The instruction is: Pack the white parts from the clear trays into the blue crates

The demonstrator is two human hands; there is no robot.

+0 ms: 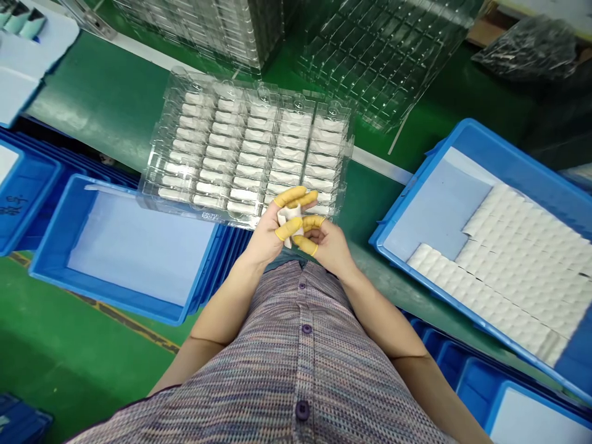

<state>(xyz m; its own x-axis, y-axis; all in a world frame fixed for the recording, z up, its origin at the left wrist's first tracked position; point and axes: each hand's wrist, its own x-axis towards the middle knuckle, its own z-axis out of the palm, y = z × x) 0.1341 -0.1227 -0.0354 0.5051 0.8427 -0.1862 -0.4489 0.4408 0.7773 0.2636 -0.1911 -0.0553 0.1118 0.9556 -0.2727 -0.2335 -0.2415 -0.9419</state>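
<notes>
Both hands meet in front of my chest, their fingertips in yellow finger cots. My left hand (272, 228) pinches a small white part (287, 217) between thumb and fingers. My right hand (324, 240) is curled close against it, fingers bent toward the same part. Just beyond them lies a clear plastic blister tray (185, 154) whose pockets are filled with rows of white parts. A blue bin (416, 203) at the right holds many more white parts (518, 259) packed in rows on a pale liner.
An open blue bin (60, 240) with a pale liner sits at the left on stacked blue bins. Stacks of empty clear trays (383, 55) stand at the back on the green bench. A dark plastic bag (531, 43) lies at the far right.
</notes>
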